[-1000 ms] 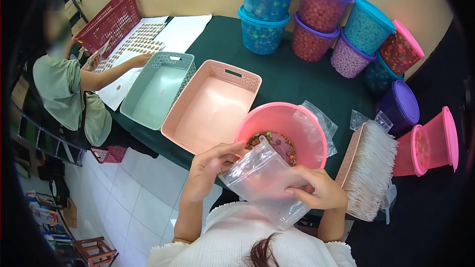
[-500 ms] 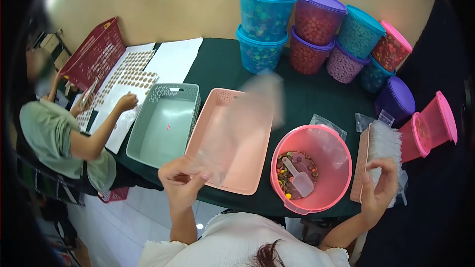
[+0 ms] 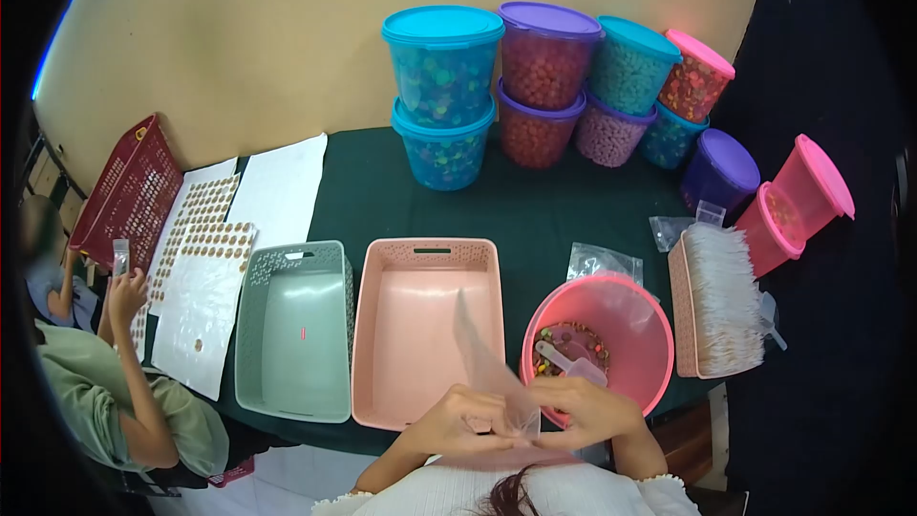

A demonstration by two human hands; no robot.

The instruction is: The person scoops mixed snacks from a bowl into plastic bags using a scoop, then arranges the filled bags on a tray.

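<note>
A clear plastic bag [image 3: 489,363] stands up between my hands, close to my chest. My left hand [image 3: 457,422] pinches its near edge from one side, and my right hand [image 3: 590,413] pinches it from the other. Behind the bag lies the pink basket [image 3: 368,344], with bare floor inside. Just past my right hand stands a round pink tub [image 3: 654,344] holding small multicoloured candies [image 3: 585,336] and a translucent scoop [image 3: 573,363]. Part of the tub's near rim is hidden by that hand.
A green basket [image 3: 246,363] stands left of the pink one. Several lidded candy tubs [image 3: 444,67] are stacked at the back. At right, a basket of clear bags [image 3: 728,301]. Another person [image 3: 134,392] works at left beside sticker sheets [image 3: 205,239] and a red crate [image 3: 134,191].
My right hand has come left from beside the basket of bags to meet my left hand at the plastic bag. The bag has come lower and nearer; the view has shifted.
</note>
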